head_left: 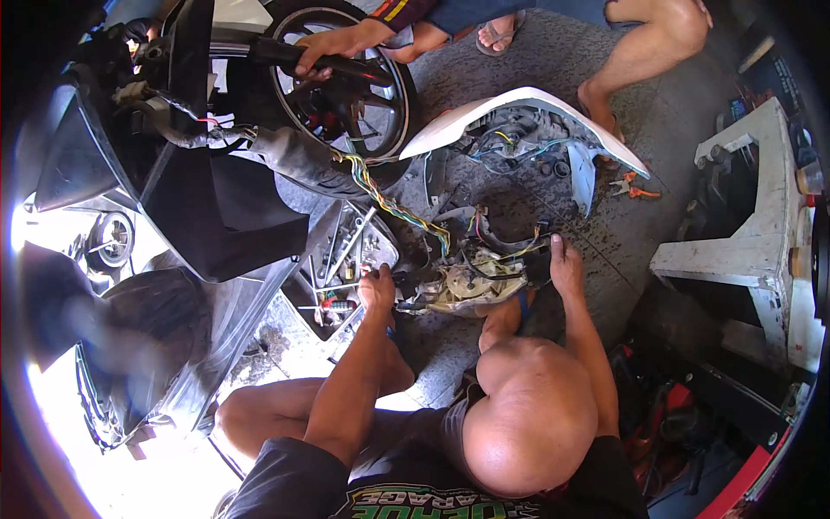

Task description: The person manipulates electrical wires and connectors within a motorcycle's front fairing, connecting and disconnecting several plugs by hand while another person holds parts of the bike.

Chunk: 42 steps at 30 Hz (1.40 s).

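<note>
The left hand (378,290) is curled at the near end of a dusty, pale plastic headlight housing (471,290), but I cannot tell if it grips anything. The right hand (565,266) lies flat and open on the far end of that housing, fingers pointing away. The housing sits on the rough grey concrete floor (536,69), tangled in thin coloured wires (393,203). Just beside the left hand is a flat tray of metal tools (346,259). Farther off lies a smooth white curved plastic cover (519,117). Another person's hand (324,48) holds the black spoked wheel (346,91).
</note>
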Tool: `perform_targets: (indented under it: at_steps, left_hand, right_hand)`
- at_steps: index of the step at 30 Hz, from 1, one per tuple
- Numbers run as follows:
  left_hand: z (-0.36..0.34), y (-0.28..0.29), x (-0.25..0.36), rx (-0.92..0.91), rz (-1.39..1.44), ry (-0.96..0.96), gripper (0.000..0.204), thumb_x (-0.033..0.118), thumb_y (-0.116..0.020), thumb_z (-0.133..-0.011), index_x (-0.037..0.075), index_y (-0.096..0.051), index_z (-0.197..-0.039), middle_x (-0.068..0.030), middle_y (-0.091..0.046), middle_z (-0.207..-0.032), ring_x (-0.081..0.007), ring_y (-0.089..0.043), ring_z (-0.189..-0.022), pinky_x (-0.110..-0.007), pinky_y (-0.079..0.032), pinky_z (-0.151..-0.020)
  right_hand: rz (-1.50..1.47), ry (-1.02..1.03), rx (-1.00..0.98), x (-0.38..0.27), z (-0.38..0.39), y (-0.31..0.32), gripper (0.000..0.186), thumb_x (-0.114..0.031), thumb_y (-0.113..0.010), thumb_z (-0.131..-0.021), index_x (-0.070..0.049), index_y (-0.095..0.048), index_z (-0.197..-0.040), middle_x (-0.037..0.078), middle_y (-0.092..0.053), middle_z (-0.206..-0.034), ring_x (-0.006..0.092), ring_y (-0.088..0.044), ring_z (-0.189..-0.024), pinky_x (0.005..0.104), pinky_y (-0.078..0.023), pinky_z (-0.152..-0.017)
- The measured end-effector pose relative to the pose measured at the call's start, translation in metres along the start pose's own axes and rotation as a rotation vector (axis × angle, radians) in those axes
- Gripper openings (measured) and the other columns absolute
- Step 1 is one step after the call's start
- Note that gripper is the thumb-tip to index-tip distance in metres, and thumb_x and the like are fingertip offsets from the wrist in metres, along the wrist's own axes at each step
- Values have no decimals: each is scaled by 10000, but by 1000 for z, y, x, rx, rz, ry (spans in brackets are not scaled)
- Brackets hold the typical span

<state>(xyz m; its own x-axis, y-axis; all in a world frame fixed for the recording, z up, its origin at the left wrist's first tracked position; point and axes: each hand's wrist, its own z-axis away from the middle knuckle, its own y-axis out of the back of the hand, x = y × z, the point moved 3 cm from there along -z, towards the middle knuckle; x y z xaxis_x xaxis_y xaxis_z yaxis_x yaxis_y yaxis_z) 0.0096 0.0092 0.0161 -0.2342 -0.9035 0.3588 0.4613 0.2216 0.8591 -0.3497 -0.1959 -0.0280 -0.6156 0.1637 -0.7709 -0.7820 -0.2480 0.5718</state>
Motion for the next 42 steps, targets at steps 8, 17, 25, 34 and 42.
perform_targets:
  at_steps: [8,17,25,34,42]
  left_hand:
    - [-12,-16,-4,-246,357,99,711,534,-595,-852,-83,-656,-1200,-274,-679,-1154,-357,-645,-1110,-410,-462,-965]
    - [-36,-12,22,-602,536,165,622,571,-630,-842,21,-683,-1127,-121,-660,-1101,-261,-566,-1011,-409,-421,-919]
    - [-88,53,87,-955,539,81,537,565,-577,-944,84,-677,-1162,-93,-717,-1086,-251,-654,-1038,-479,-488,-994]
    - [-69,46,86,-1002,620,-2,544,576,-617,-930,111,-652,-1210,-89,-724,-1083,-226,-692,-979,-415,-539,-917]
    - [-69,-1,29,-965,779,92,578,622,-606,-894,74,-675,-1063,-93,-726,-929,-240,-694,-808,-419,-569,-786]
  right_hand:
    - [-67,2,87,42,-9,-6,641,-552,-396,-1027,25,-672,-1072,278,-674,-1016,452,-644,-955,493,-482,-831]
    - [-79,-212,120,46,10,1,686,-599,-378,-1015,4,-700,-961,276,-678,-930,480,-638,-917,527,-477,-806]
    - [-202,-297,188,5,31,-13,725,-618,-360,-1007,16,-699,-916,267,-680,-916,468,-647,-905,532,-478,-796]
    - [-186,-315,260,0,51,-9,689,-571,-363,-1019,26,-707,-1022,302,-682,-985,502,-637,-950,536,-475,-824]
    - [-219,-197,205,20,61,-7,647,-545,-371,-1021,21,-679,-1084,299,-670,-1035,495,-627,-998,527,-472,-850]
